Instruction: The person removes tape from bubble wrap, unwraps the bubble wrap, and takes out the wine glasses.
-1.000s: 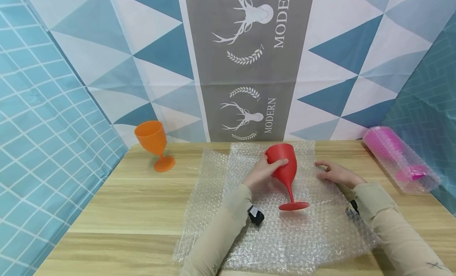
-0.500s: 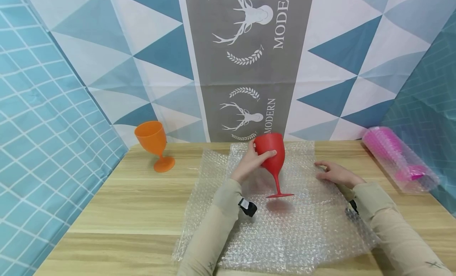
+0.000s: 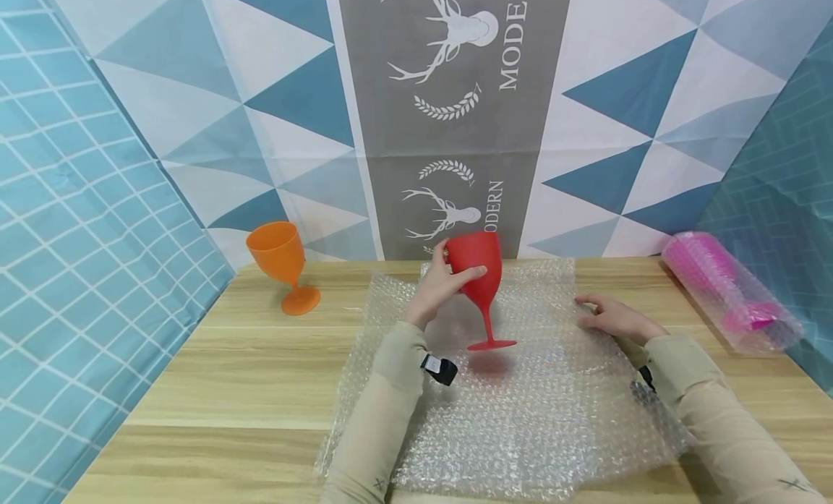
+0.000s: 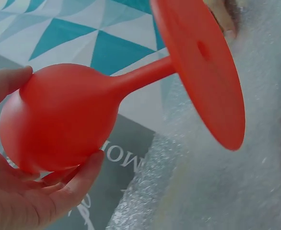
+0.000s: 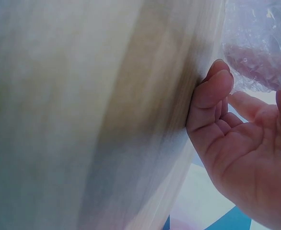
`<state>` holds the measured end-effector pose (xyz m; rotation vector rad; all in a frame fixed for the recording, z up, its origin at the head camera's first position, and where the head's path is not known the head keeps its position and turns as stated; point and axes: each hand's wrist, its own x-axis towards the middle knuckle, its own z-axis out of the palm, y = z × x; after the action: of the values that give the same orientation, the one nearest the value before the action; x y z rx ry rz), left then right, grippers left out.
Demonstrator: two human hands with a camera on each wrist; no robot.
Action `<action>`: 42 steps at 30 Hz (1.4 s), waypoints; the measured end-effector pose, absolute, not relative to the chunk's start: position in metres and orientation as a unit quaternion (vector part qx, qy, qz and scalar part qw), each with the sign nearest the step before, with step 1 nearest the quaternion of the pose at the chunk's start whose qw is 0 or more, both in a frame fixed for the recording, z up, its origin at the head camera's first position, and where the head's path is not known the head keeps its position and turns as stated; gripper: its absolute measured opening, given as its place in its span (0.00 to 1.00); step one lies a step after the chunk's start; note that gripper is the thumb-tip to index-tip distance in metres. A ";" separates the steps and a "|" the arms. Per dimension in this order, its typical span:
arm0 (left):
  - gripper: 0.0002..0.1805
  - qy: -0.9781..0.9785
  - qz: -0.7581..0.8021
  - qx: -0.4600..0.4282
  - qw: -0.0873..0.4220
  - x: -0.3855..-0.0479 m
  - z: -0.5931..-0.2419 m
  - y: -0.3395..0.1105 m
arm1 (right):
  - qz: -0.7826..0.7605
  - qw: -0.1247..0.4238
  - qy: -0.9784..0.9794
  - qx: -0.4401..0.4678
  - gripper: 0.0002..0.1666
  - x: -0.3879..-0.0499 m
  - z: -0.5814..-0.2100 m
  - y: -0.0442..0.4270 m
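A red plastic goblet (image 3: 478,265) is held by its bowl in my left hand (image 3: 439,287), clear of the bubble wrap, with its foot lowest and its stem slanting. In the left wrist view, thumb and fingers curl round the bowl (image 4: 68,115). The bubble wrap (image 3: 520,417) lies spread beneath in overlapping sheets. At its right edge is my right hand (image 3: 618,318), thumb and forefinger apart and touching the wrap. The right wrist view shows bubble wrap (image 5: 260,52) by the thumb of this hand (image 5: 246,158), its other fingers loosely bent; the exact contact is partly hidden.
An orange goblet (image 3: 276,254) stands at the table's back left. A pink goblet (image 3: 709,269) rolled in bubble wrap lies at the right edge. Patterned cloth walls (image 3: 286,128) close off the back and sides of the wooden table (image 3: 228,388).
My left hand has moved left and towards the back wall with the red goblet, raising it and tilting its foot. My right hand and the wrap have stayed put.
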<state>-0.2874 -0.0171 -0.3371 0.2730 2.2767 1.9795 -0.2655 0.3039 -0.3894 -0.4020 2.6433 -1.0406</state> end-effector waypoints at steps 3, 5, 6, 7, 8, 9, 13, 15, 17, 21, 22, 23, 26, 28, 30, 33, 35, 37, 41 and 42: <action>0.48 0.754 0.649 0.088 0.048 -0.288 -0.334 -0.022 | -0.356 0.135 0.915 -0.137 0.35 -0.266 -0.390 0.304; 0.48 0.757 0.647 0.086 0.040 -0.288 -0.332 -0.025 | -0.353 0.133 0.916 -0.138 0.35 -0.266 -0.390 0.305; 0.48 0.757 0.647 0.085 0.037 -0.288 -0.331 -0.027 | -0.352 0.132 0.916 -0.138 0.35 -0.266 -0.390 0.305; 0.48 0.757 0.647 0.084 0.034 -0.288 -0.330 -0.028 | -0.352 0.131 0.916 -0.138 0.34 -0.266 -0.390 0.305; 0.49 0.758 0.646 0.082 0.031 -0.288 -0.329 -0.030 | -0.353 0.131 0.916 -0.138 0.34 -0.266 -0.390 0.305; 0.49 0.759 0.645 0.082 0.028 -0.288 -0.328 -0.032 | -0.354 0.130 0.916 -0.139 0.34 -0.266 -0.390 0.305; 0.51 0.762 0.643 0.075 0.019 -0.287 -0.323 -0.037 | -0.359 0.131 0.914 -0.140 0.34 -0.266 -0.389 0.305; 0.52 0.763 0.642 0.071 0.012 -0.286 -0.320 -0.040 | -0.358 0.132 0.913 -0.142 0.35 -0.266 -0.390 0.306; 0.51 0.763 0.643 0.067 0.004 -0.285 -0.318 -0.043 | -0.357 0.134 0.913 -0.143 0.35 -0.266 -0.390 0.306; 0.51 0.764 0.642 0.062 -0.014 -0.285 -0.316 -0.048 | -0.353 0.139 0.914 -0.142 0.36 -0.265 -0.389 0.306; 0.51 0.765 0.641 0.061 -0.017 -0.285 -0.316 -0.049 | -0.352 0.140 0.915 -0.141 0.36 -0.264 -0.388 0.305; 0.50 0.766 0.640 0.059 -0.020 -0.285 -0.316 -0.051 | -0.351 0.141 0.915 -0.140 0.36 -0.264 -0.388 0.305; 0.50 0.771 0.634 0.048 -0.025 -0.284 -0.315 -0.055 | -0.348 0.143 0.915 -0.144 0.37 -0.262 -0.386 0.304; 0.49 0.770 0.636 0.046 -0.028 -0.284 -0.315 -0.058 | -0.349 0.145 0.914 -0.144 0.38 -0.262 -0.385 0.303; 0.49 0.768 0.638 0.044 -0.033 -0.284 -0.314 -0.061 | -0.351 0.149 0.913 -0.143 0.40 -0.261 -0.384 0.304; 0.49 0.762 0.645 0.045 -0.038 -0.284 -0.313 -0.065 | -0.356 0.162 0.911 -0.132 0.44 -0.260 -0.384 0.306; 0.49 0.761 0.646 0.042 -0.041 -0.284 -0.312 -0.068 | -0.357 0.172 0.909 -0.127 0.46 -0.259 -0.383 0.308; 0.48 0.762 0.645 0.037 -0.045 -0.284 -0.312 -0.071 | -0.359 0.176 0.908 -0.127 0.47 -0.258 -0.383 0.309; 0.48 0.760 0.647 0.034 -0.055 -0.284 -0.310 -0.077 | -0.360 0.170 0.907 -0.137 0.44 -0.256 -0.382 0.310; 0.48 0.759 0.648 0.032 -0.056 -0.284 -0.309 -0.079 | -0.360 0.167 0.907 -0.141 0.43 -0.255 -0.382 0.310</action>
<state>-0.2843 -0.0786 -0.3090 0.1048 2.4747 2.1112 -0.2552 0.3104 -0.3822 -0.4002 2.5815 -1.0232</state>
